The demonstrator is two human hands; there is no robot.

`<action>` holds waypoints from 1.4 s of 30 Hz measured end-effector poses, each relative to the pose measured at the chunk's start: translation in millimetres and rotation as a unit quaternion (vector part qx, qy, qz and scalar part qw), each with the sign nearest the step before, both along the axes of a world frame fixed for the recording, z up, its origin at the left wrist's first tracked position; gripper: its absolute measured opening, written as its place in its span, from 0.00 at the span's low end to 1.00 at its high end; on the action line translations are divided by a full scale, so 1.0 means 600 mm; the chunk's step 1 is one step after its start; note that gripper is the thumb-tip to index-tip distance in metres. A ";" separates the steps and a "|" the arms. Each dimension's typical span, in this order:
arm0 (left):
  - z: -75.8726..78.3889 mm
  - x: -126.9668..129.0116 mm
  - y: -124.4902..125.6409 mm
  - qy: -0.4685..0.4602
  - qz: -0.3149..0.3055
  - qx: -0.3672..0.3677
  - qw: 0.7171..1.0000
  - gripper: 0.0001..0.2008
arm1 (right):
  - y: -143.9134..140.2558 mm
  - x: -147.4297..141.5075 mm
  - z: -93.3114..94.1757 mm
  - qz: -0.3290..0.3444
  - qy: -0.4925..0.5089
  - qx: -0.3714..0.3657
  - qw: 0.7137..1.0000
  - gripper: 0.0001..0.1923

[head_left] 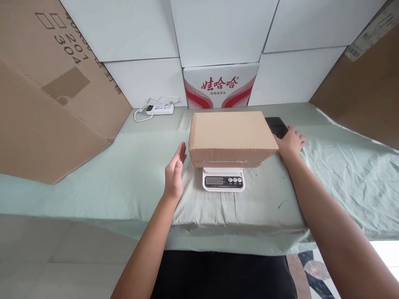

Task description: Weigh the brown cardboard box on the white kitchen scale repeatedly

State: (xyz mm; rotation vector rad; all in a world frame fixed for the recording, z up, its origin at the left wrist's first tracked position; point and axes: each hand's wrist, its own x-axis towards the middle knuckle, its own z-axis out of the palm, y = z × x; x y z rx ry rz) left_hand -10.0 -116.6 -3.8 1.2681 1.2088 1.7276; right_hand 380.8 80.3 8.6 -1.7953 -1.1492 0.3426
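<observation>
A closed brown cardboard box (pixel 232 131) rests on top of a white kitchen scale (pixel 223 187), hiding most of its platform. Buttons and a grey display with no readable figures show on the scale's front. Just left of the box, my left hand (pixel 175 173) is upright with its fingers stretched out, a small gap between it and the cardboard. My right hand (pixel 291 142) lies palm down beyond the box's right side, fingers spread, at the near edge of a black phone-like device (pixel 277 126). The box partly covers that device, and my right thumb is mostly hidden.
Against the white panelled wall stands a white and red carton (pixel 221 87). A white power strip (pixel 160 109) with its cable lies at the back left. Large cardboard pieces flank the left (pixel 62 112) and right (pixel 364 83) of the green-covered table (pixel 102 187).
</observation>
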 end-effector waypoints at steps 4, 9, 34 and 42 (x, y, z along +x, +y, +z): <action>0.003 0.001 -0.001 0.000 0.002 -0.001 1.000 0.43 | -0.003 0.002 0.004 -0.006 -0.019 -0.023 1.000 0.35; 0.005 0.001 -0.003 0.003 0.004 -0.005 1.000 0.43 | -0.014 0.005 0.001 -0.004 -0.014 -0.006 1.000 0.36; 0.019 0.014 -0.013 0.039 -0.065 -0.009 0.997 0.44 | -0.233 -0.105 0.008 0.248 0.236 0.136 0.930 0.31; 0.032 0.023 -0.010 0.064 -0.061 0.016 0.996 0.43 | -0.271 -0.140 0.024 0.344 0.109 0.145 0.922 0.40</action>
